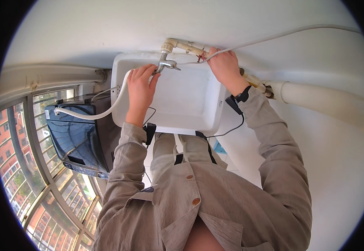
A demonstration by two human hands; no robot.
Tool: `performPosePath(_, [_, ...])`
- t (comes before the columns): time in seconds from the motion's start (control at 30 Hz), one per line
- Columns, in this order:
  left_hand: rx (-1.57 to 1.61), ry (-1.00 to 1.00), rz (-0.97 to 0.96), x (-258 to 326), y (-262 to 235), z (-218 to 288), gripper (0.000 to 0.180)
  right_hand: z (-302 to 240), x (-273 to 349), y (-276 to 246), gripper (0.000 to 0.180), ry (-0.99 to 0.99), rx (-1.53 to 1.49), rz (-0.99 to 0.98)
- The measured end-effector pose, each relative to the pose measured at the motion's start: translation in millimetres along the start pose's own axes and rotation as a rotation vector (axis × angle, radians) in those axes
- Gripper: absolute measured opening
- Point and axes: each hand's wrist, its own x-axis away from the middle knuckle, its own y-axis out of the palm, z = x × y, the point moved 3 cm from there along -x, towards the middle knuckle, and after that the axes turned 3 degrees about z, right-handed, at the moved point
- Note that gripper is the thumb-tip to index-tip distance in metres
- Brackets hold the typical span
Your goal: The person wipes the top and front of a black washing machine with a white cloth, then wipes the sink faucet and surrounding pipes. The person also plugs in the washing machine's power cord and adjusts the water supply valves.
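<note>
The left hand [141, 85], nearer the metal tap [164, 63], holds the white hose [122, 94] in curled fingers [149, 68] at the spout [158, 70], the hose curving down-left, while the right hand [225, 66] meets the pipe [186, 46], grip unclear.

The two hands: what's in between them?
In the head view, a metal tap lies between the left hand and the right hand, with a bit of thin grey cable between tap and right hand.

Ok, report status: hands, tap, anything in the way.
Left hand at tap, white hose running into its grip. Right hand at wall pipe. Grey cable close by right hand.
</note>
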Motion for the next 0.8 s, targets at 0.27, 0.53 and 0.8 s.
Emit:
performPosePath(0.27, [0.027,-0.046,-0.049,0.4,0.8,-8.1,0.025,60.8,-7.1,-23.1,0.056,0.148,-0.772,-0.804])
performPosePath(0.53, [0.064,-0.065,-0.025,2.4,2.7,-5.2,0.027,-2.2,13.2,-2.2,0.027,0.127,-0.051,-0.078])
performPosePath(0.8, [0.031,-0.041,-0.014,3.6,3.5,-7.9,0.027,53.5,47.9,-30.8,0.034,0.07,-0.245,-0.279])
